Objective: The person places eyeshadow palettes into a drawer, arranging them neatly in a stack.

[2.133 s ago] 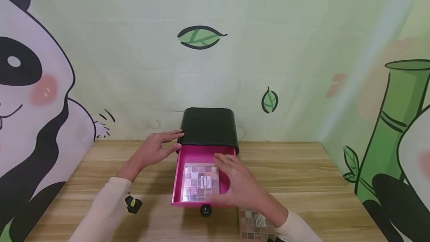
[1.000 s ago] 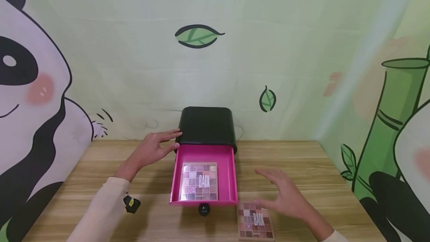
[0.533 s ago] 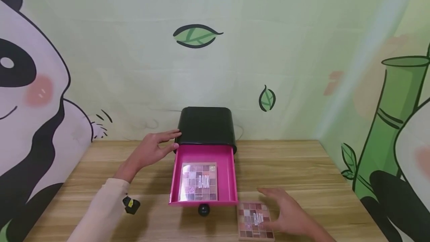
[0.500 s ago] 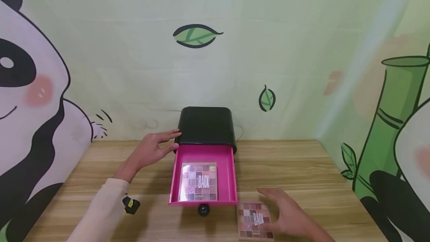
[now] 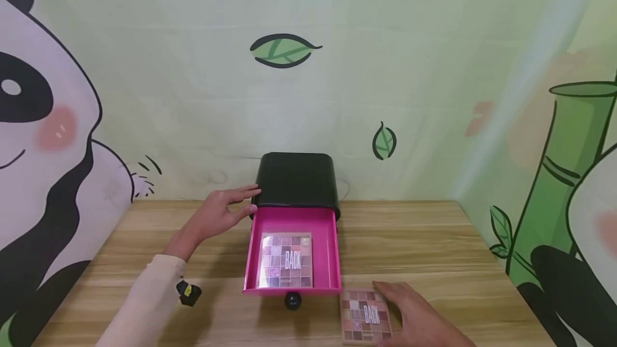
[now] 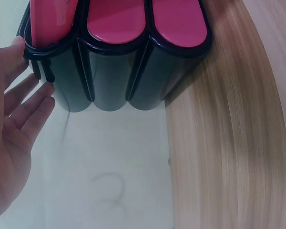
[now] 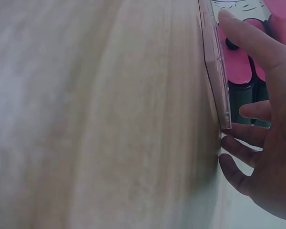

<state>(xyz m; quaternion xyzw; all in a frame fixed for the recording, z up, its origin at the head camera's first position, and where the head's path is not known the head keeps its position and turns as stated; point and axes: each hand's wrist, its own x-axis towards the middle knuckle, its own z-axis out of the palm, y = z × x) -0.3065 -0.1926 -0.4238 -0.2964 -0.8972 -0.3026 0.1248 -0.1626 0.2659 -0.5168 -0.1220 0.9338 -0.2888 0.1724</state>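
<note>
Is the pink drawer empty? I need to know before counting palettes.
No, the pink drawer stands pulled out of the black box with one eyeshadow palette lying flat inside it.

Place: staged tabletop booth, not a lived-in room.
Backdrop, upper frame: cartoon panda-and-bamboo wall print (image 5: 48, 122).
Lower frame: wooden table (image 5: 424, 245).

Wooden table (image 5: 434, 245), loaded.
Black drawer box (image 5: 296, 178) at back centre; eyeshadow palette (image 5: 365, 316) right-front of it; small black-yellow clip (image 5: 190, 293) left-front.
</note>
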